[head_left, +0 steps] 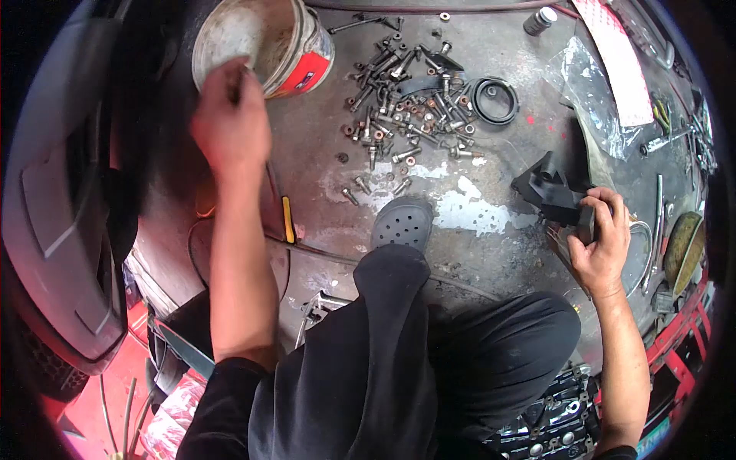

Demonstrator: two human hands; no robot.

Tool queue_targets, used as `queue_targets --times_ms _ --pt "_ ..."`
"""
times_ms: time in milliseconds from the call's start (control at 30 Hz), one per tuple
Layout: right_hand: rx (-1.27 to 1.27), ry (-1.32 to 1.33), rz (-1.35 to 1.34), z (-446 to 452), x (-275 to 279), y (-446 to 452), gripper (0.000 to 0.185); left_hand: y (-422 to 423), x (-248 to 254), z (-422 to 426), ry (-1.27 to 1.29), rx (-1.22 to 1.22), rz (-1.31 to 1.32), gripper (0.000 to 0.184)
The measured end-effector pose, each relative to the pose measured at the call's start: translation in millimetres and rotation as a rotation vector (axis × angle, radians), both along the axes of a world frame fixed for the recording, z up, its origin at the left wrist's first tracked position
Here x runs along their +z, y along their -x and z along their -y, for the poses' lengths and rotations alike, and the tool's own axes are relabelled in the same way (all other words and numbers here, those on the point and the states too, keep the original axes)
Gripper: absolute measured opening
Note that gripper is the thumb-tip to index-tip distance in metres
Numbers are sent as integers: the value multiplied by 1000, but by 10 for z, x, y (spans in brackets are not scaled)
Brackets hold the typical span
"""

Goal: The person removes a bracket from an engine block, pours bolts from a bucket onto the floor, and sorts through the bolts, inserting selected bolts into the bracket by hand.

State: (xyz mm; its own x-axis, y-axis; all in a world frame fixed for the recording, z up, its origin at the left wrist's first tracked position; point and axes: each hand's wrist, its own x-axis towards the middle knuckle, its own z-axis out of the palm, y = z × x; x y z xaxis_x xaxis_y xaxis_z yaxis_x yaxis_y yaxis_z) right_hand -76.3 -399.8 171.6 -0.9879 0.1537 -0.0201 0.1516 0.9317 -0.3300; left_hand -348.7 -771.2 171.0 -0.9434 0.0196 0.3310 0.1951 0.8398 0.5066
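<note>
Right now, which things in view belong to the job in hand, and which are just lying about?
Likely in the job:
black part, held by the right hand
bucket, overlapped in view by the blurred left hand
loose bolts and nuts, perhaps

Probably just lying about:
yellow-handled tool
clear plastic
small bottle

One bucket [280, 44], one clog [402, 224], one black part [549, 190].

Matt plastic bracket [553, 193], metal bolts [422, 136]

The stained floor [322, 126] bears bolts [423, 135] and a bucket [308, 70]
</note>
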Motion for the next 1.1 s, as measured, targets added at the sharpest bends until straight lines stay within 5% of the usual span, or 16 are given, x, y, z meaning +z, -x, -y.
queue_targets --times_ms 233,300,500,600,667,900,967,1033,1067,1100 --pt "-3 1 -14 3 -15 -1 45 657 -237 381 228 -34 69 23" --pt "-8 -14 -15 1 -11 -6 45 389 -228 292 451 -32 -331 24" --pt "2 -15 -28 -8 -28 -7 44 -388 -1072 -182 58 -341 225 21" --pt "6 -23 -27 0 -21 -5 44 -340 -1414 -281 134 -302 376 25" --pt "-5 -13 -26 9 -18 -5 44 -298 -1490 -298 210 -214 707 29" --pt "-8 -11 -41 16 -1 8 46 -351 -1622 -251 205 -247 653 28" --pt "-21 -19 -28 19 5 4 47 -338 -1594 -190 -17 -214 650 24" --pt "-25 -27 -19 25 4 1 48 -269 -1529 -69 -380 -121 919 20" --pt "-22 -25 -16 27 8 -8 48 -253 -1505 -8 -827 -121 1103 19" --pt "-21 -22 -20 23 7 -3 47 -256 -1487 19 -827 -118 1098 19"
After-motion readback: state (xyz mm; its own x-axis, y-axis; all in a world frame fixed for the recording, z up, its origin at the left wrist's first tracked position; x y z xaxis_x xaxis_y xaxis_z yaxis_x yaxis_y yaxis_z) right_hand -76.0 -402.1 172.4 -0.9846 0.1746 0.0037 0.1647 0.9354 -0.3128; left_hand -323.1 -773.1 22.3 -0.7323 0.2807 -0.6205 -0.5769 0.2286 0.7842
